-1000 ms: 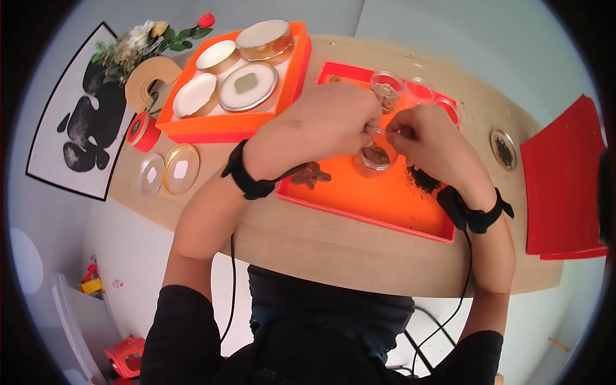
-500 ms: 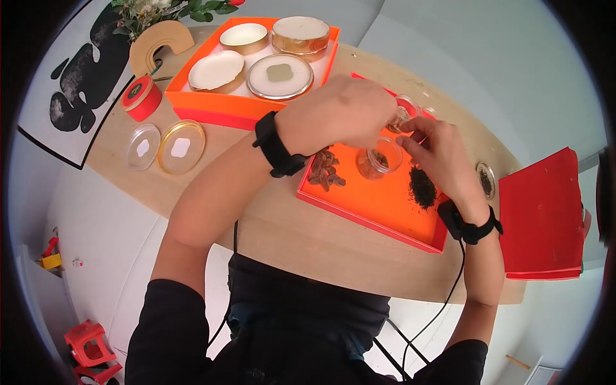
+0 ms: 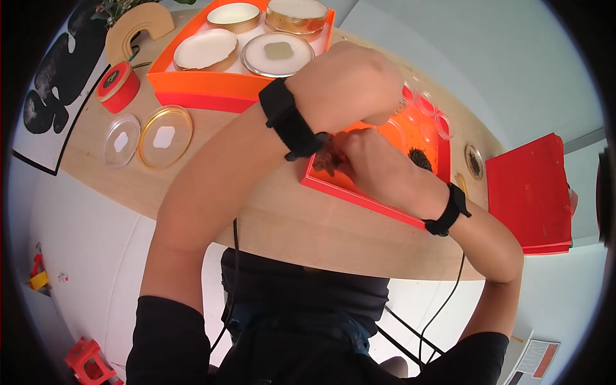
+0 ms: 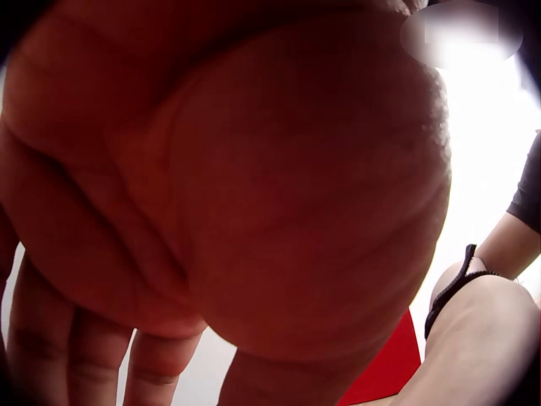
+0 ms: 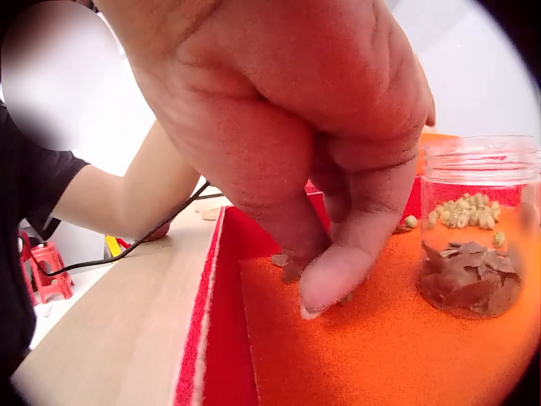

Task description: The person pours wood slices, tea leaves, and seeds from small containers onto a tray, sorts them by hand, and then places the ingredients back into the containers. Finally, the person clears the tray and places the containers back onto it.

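My right hand (image 3: 385, 167) reaches into the near left corner of the red-rimmed orange tray (image 3: 366, 204). Its thumb and fingers pinch at a pile of dried brown pieces (image 3: 325, 160); in the right wrist view a brown piece (image 5: 290, 267) shows against the fingertips. Beside that hand stands a clear jar (image 5: 438, 190), unlidded and upright, with similar brown pieces in its bottom. My left hand (image 3: 353, 80) hovers over the far left part of the tray, back upward. In the left wrist view its fingers (image 4: 93, 355) hang fairly straight; their tips are out of frame.
A dark crumbly heap (image 3: 420, 158) lies at the tray's right, with clear jars (image 3: 427, 106) behind it. An orange box (image 3: 205, 85) of round tins stands at the left, near a red tin (image 3: 119, 88) and clear lids (image 3: 165, 138). Right are a small dish (image 3: 474, 160) and red folder (image 3: 529, 192).
My right hand has moved from above the jar, where both hands met, leftward and nearer to the brown pile. The left hand has shifted slightly outward. The head view has also shifted.
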Action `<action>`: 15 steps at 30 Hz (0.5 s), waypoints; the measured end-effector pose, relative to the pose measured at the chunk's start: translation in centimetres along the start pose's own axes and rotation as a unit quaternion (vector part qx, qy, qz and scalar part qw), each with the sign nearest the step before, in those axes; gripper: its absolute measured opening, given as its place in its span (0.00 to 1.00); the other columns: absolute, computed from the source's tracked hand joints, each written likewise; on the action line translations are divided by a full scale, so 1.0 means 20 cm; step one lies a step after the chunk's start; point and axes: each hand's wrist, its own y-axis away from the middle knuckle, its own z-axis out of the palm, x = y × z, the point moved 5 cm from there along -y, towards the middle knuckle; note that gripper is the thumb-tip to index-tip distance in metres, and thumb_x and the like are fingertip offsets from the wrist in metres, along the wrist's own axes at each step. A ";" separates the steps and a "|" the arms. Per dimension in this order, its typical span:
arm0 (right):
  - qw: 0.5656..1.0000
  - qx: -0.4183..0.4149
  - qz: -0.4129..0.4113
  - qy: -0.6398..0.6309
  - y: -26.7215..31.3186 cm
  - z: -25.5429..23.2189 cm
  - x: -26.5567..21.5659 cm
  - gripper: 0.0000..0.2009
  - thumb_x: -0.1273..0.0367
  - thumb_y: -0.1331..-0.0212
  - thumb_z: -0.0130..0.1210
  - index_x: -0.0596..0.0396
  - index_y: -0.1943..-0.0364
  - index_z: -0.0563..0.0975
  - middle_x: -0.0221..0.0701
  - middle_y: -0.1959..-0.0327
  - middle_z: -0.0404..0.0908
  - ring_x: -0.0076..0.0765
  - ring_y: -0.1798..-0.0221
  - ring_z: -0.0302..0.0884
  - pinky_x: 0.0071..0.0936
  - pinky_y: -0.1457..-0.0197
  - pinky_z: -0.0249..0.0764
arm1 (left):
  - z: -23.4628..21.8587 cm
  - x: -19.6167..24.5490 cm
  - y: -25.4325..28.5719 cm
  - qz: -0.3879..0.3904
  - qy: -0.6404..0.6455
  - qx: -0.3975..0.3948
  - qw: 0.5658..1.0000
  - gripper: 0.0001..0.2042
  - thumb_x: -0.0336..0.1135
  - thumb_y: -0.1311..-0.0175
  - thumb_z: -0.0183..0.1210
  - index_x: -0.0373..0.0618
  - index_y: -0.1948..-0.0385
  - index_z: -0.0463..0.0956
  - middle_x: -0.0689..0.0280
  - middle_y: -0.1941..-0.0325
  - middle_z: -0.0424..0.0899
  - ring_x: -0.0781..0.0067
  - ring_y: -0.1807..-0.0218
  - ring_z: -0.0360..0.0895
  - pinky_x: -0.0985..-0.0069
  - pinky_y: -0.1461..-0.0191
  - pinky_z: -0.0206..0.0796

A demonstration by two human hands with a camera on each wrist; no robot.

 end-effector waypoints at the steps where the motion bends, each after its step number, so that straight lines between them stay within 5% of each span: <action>1: 1.000 0.000 0.000 0.004 -0.01 0.00 0.00 0.07 0.81 0.35 0.58 0.61 0.58 0.86 0.50 0.67 0.87 0.62 0.62 0.85 0.47 0.59 0.81 | -0.01 0.01 0.00 0.001 -0.012 -0.018 1.000 0.06 0.28 0.47 0.62 0.34 0.72 0.79 0.48 0.67 0.82 0.44 0.64 0.81 0.57 0.58 0.77; 3: 0.999 -0.008 0.004 0.033 -0.01 -0.01 0.00 0.03 0.79 0.34 0.65 0.65 0.60 0.86 0.48 0.67 0.88 0.53 0.62 0.87 0.44 0.56 0.81 | 0.02 0.00 0.00 0.004 -0.023 -0.033 0.999 0.06 0.28 0.47 0.63 0.34 0.72 0.79 0.48 0.67 0.82 0.43 0.63 0.81 0.57 0.58 0.77; 5: 1.000 -0.007 0.008 0.024 -0.01 -0.01 0.01 0.03 0.79 0.34 0.64 0.65 0.60 0.86 0.47 0.67 0.88 0.54 0.63 0.86 0.44 0.56 0.81 | 0.03 -0.01 0.00 0.053 0.032 0.118 0.991 0.16 0.27 0.69 0.65 0.40 0.86 0.61 0.50 0.81 0.62 0.48 0.79 0.60 0.55 0.75 0.57; 6: 1.000 -0.008 0.010 0.011 -0.01 -0.01 0.01 0.03 0.79 0.34 0.64 0.65 0.60 0.86 0.47 0.67 0.88 0.54 0.63 0.86 0.44 0.56 0.81 | 0.03 -0.01 0.00 0.055 0.032 0.121 0.991 0.16 0.27 0.69 0.65 0.40 0.86 0.61 0.50 0.81 0.62 0.48 0.79 0.60 0.55 0.75 0.57; 15: 0.996 0.067 -0.025 0.059 0.09 -0.07 -0.06 0.06 0.79 0.35 0.60 0.69 0.59 0.85 0.55 0.69 0.84 0.65 0.64 0.86 0.50 0.59 0.83 | 0.09 -0.04 -0.07 0.002 0.050 -0.032 0.998 0.12 0.25 0.60 0.64 0.37 0.82 0.65 0.49 0.78 0.66 0.48 0.78 0.65 0.55 0.73 0.62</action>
